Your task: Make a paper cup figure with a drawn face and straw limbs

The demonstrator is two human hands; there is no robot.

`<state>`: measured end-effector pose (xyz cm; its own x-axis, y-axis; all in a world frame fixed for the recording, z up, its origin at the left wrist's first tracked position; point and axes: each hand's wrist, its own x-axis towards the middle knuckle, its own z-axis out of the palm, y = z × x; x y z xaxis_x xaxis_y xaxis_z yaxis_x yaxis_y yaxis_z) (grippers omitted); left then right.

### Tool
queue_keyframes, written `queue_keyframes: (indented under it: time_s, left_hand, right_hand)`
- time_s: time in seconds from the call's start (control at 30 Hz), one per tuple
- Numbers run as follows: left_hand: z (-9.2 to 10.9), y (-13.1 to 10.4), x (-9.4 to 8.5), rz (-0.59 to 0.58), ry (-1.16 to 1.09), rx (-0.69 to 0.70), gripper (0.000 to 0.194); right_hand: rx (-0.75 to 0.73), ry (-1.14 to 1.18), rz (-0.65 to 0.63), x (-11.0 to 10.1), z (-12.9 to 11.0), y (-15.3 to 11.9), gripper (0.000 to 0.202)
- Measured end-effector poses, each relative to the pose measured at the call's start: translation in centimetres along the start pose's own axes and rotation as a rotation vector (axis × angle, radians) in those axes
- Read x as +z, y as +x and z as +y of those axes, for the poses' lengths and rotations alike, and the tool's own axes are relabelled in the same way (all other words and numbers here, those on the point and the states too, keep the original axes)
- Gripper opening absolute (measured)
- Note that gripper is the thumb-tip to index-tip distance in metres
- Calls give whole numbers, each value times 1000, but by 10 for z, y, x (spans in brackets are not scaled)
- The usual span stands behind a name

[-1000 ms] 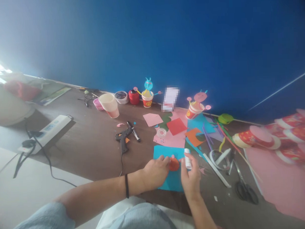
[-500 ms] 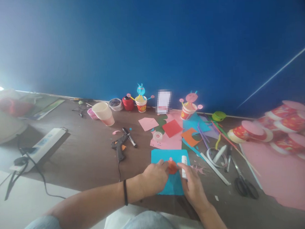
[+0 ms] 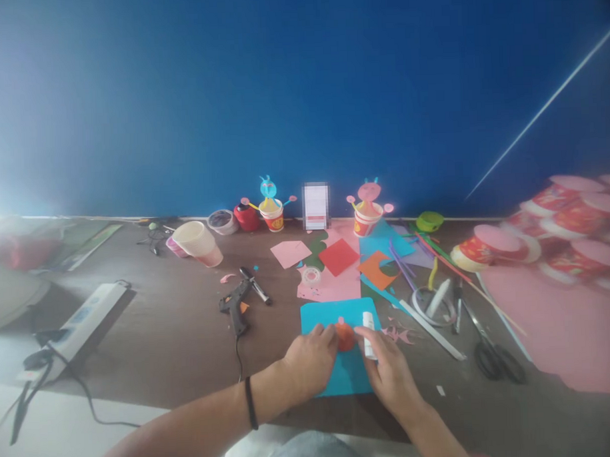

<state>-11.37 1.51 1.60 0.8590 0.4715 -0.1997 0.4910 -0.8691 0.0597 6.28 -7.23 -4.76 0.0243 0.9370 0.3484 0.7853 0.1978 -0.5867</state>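
A small orange paper disc (image 3: 345, 337) lies over the blue sheet (image 3: 335, 381) in front of me, with a pink bit (image 3: 341, 320) at its top edge. My left hand (image 3: 312, 361), closed, has its curled fingers pressed at the disc's left edge; the fingertips are partly hidden. In my right hand (image 3: 393, 375) is a white glue stick (image 3: 368, 326), held upright between thumb and fingers. One fingertip of that hand reaches close to the disc's right edge; whether it touches is hard to tell.
Left lie a black glue gun (image 3: 234, 307), a pen (image 3: 257, 287) and a power strip (image 3: 88, 323). Behind are paper sheets (image 3: 339, 256), a tape roll (image 3: 311, 275) and two cup figures (image 3: 272, 216). Right are scissors (image 3: 497, 362) and stacked cups (image 3: 560, 226).
The camera view has shifted slightly. Both hands keep nearly the same place at the orange paper disc, and the glue stick is still in my right hand.
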Motion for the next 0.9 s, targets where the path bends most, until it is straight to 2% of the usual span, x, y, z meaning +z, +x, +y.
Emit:
queue_keyframes:
  time_s: [0.17, 0.33, 0.5, 0.63, 0.73, 0.83, 0.9]
  left_hand:
    - [-1, 1, 0, 2, -59, -40, 38]
    - [-4, 4, 9, 43, -126, -74, 33]
    - [-4, 4, 18, 87, -185, -100, 37]
    - [-5, 4, 19, 107, -199, -96, 35]
    - [-14, 9, 14, 125, -347, -102, 26]
    - [-25, 15, 7, 220, -596, -145, 23]
    - [-30, 16, 5, 272, -643, -170, 23]
  right_hand:
    - [17, 21, 1, -1, -1, -1, 41]
    - [32, 27, -2, -2, -3, 0, 42]
    - [36, 44, -1, -2, -4, 1, 39]
    - [54, 41, -5, -1, -3, 1, 39]
    - [46, 35, 8, 0, -2, 1, 39]
    - [38, 40, 17, 1, -1, 1, 39]
    - [43, 43, 22, 0, -2, 1, 39]
